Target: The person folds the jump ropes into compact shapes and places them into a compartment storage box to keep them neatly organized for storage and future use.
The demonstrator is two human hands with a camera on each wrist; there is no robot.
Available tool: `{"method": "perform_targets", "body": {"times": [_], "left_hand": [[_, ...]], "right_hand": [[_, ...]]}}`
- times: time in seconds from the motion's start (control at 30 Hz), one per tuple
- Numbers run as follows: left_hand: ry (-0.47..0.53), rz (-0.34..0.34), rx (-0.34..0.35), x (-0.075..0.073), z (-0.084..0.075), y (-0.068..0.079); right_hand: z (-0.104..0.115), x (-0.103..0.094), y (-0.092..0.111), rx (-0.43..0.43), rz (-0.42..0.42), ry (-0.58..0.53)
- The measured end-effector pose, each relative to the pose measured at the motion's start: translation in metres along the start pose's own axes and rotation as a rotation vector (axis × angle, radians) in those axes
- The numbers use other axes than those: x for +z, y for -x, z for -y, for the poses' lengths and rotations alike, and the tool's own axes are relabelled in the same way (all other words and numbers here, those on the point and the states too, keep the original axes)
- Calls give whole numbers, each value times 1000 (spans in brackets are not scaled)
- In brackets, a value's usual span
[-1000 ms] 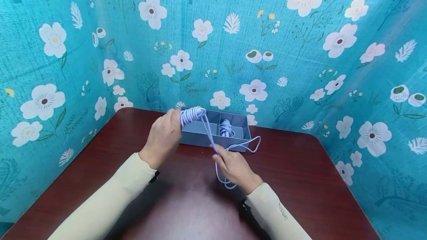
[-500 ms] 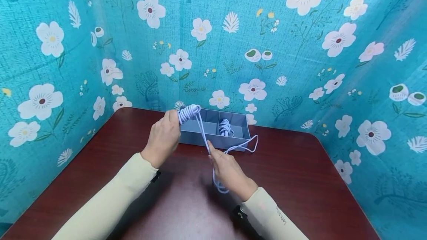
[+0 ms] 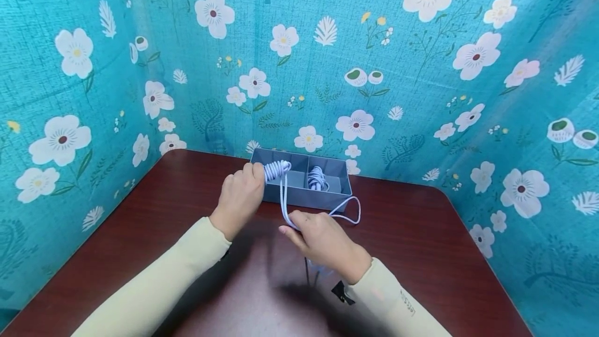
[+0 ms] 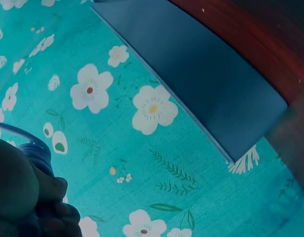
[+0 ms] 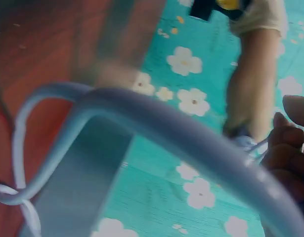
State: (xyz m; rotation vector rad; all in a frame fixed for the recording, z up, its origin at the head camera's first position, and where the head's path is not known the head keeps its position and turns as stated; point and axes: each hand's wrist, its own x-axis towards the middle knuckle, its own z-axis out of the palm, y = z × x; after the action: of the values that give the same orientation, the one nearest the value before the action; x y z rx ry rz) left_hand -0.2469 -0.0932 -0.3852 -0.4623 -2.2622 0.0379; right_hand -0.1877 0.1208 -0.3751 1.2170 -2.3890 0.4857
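Note:
My left hand (image 3: 241, 194) grips a pale lavender rope wound into a tight coil (image 3: 277, 169), whose looped end sticks out past the fingers. Two strands drop from that end and bend across to my right hand (image 3: 323, 238), which holds them with fingers curled and thumb on the near side. Beyond the right hand a loose loop (image 3: 353, 212) of rope trails over the table. Close to the camera in the right wrist view, a thick strand (image 5: 166, 128) arches past the right fingers (image 5: 287, 153). The left wrist view has the coil (image 4: 37, 152) partly behind the left hand's dark fingers.
Behind the hands, a grey-blue divided box (image 3: 304, 197) stands at the table's back edge. A second wound rope (image 3: 316, 178) lies in its right part. The table (image 3: 402, 233) is dark red-brown, and a turquoise flowered curtain (image 3: 299, 92) surrounds its back and sides.
The left hand dips and shifts right with the coil, after a slight rise. The strands between the hands go from straight to slack and curved. The right hand's thumb now spreads more to the left.

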Motion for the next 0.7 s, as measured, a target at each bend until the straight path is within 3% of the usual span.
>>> {"method": "perform_targets", "body": {"times": [0.13,0.3,0.5,0.7], "left_hand": [[-19,21,34,0,-5,2],[8,30,127,1,-11,4],[72,55,264,-1,-17,9],[124,59,427,-6,-22,13]], "right_hand": [[-1,-20,-6,-104,-101,26],[-6,-45,-13,-171,-110,108],[-15,-71,-23,-168,-74,171],[-26,-79,-30,-113,-38,135]]}}
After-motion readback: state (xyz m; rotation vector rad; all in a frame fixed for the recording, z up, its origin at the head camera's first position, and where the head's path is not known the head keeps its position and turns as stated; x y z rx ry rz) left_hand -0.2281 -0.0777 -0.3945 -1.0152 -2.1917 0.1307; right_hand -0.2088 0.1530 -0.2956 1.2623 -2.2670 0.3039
